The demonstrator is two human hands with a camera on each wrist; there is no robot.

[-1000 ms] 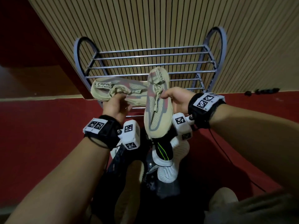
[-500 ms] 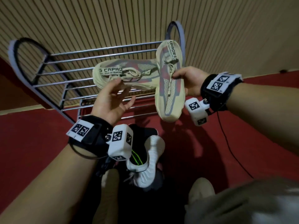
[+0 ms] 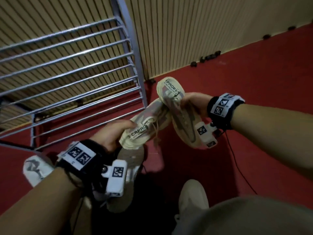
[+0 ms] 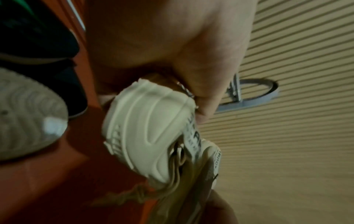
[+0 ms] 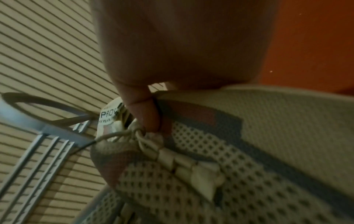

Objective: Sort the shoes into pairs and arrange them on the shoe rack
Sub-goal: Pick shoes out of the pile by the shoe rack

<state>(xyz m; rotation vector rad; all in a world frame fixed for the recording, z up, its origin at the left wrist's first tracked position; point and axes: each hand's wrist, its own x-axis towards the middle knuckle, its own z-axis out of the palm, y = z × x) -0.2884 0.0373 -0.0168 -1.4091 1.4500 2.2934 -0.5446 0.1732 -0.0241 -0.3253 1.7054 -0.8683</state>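
Observation:
Two matching beige mesh sneakers are in the air, right of the grey metal shoe rack (image 3: 71, 65). My left hand (image 3: 115, 134) grips the heel of one beige sneaker (image 3: 144, 126), whose pale moulded heel (image 4: 145, 128) fills the left wrist view. My right hand (image 3: 191, 106) holds the other beige sneaker (image 3: 177, 112) at its collar, thumb hooked inside by the laces (image 5: 147, 115). The two shoes touch near their tops. The rack's bars carry nothing where visible.
More shoes lie on the red floor below my arms: a white one (image 3: 35, 168) at the left, a grey-soled one (image 3: 130, 165) under my left wrist, a pale one (image 3: 193, 197) by my knee. A slatted wooden wall (image 3: 194, 31) stands behind. A black cable (image 3: 237, 168) trails right.
Both sneakers have come down and to the right, away from the rack's bars. My left hand, open half a second ago, now grips its shoe's heel. The view has swung right.

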